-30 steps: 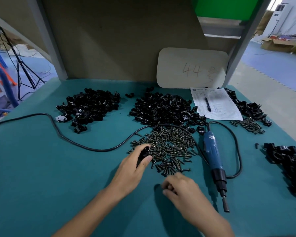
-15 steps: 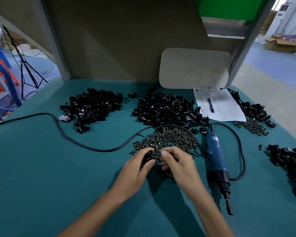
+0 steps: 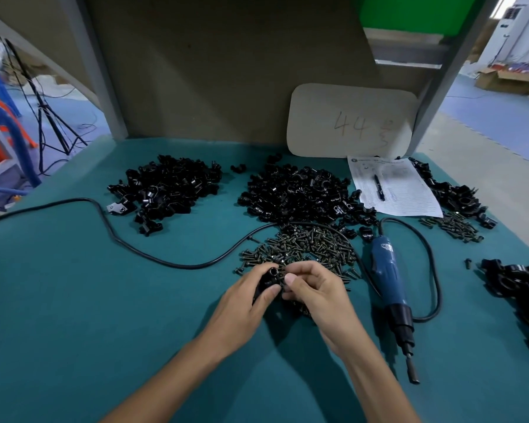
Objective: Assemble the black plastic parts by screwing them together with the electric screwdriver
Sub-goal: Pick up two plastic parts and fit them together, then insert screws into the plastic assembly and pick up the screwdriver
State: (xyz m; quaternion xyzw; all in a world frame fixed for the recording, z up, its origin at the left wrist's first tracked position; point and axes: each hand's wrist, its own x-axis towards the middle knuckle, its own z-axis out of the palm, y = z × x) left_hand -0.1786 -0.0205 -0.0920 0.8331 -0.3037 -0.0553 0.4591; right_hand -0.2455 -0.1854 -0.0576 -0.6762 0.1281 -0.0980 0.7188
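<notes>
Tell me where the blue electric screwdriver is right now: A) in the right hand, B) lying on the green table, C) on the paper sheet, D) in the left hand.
B: the electric screwdriver lies untouched on the table, right of the right hand, while the left hand grips a black plastic part.

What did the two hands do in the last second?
The right hand moved forward to meet the left hand over the screw pile and now reaches the black plastic part. Whether it pinches a screw is hidden. The left hand kept gripping that part; the electric screwdriver stayed lying untouched.
</notes>
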